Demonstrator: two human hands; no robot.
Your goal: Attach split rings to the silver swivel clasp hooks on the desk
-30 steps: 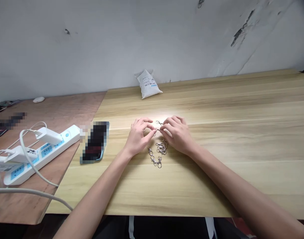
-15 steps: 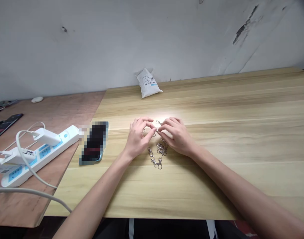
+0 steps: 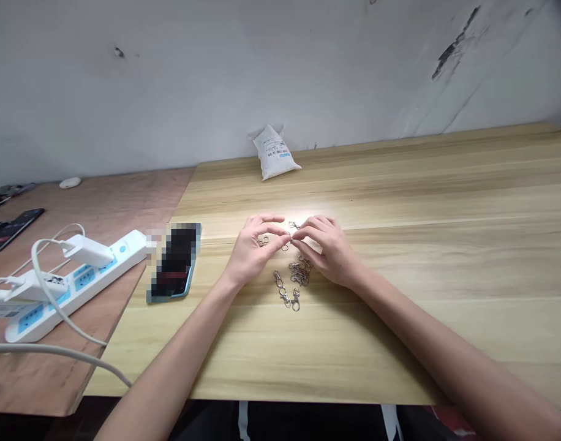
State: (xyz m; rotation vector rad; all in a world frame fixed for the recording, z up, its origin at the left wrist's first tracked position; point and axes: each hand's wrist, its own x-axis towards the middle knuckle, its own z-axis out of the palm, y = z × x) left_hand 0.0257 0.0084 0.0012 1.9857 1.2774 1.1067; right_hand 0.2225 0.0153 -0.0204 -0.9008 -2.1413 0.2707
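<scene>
My left hand (image 3: 257,248) is closed in a pinch, thumb and index finger on a small metal ring (image 3: 290,237); its other fingers stretch out above. My right hand (image 3: 324,248) pinches the same ring from the other side. Fingertips hide most of the ring. Just beyond them lies a silver clasp (image 3: 293,225). Loose rings (image 3: 264,240) lie by my left palm, and another ring (image 3: 285,247) is under the fingertips. A heap of lobster clasps (image 3: 299,272) sits below my right hand. Nearer me are more clasps (image 3: 285,296), some end to end.
A blurred-out phone (image 3: 174,263) lies left of my left arm. Farther left, a white power strip (image 3: 85,278) with chargers and cables rests on a reddish board. At the wall stands a white parcel bag (image 3: 277,153). Another phone (image 3: 16,229) is at the far left.
Both hands stay at nearly the same spot, still pinching. The left hand has turned slightly, so more of the loose rings by its palm shows. The clasps have not moved.
</scene>
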